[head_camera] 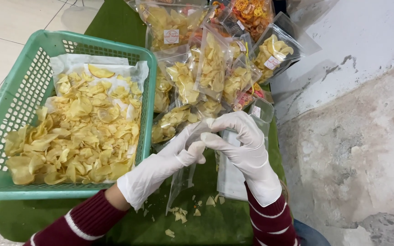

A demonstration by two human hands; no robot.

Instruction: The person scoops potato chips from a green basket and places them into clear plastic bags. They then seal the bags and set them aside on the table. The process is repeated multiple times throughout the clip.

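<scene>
Both my hands wear white gloves and meet in the middle of the head view. My left hand (169,159) and my right hand (242,146) pinch the top of an empty clear plastic bag (181,180), which hangs down between them over the green cloth (215,223). To the left stands a green plastic basket (23,82), lined with white paper and heaped with yellow chips (78,132). Beyond my hands lie several filled chip bags (210,68) with small labels.
A stack of empty clear bags (231,177) lies under my right hand. Chip crumbs (181,214) are scattered on the cloth near me. A rough grey-white wall (352,127) runs along the right. Tiled floor (5,27) shows at the upper left.
</scene>
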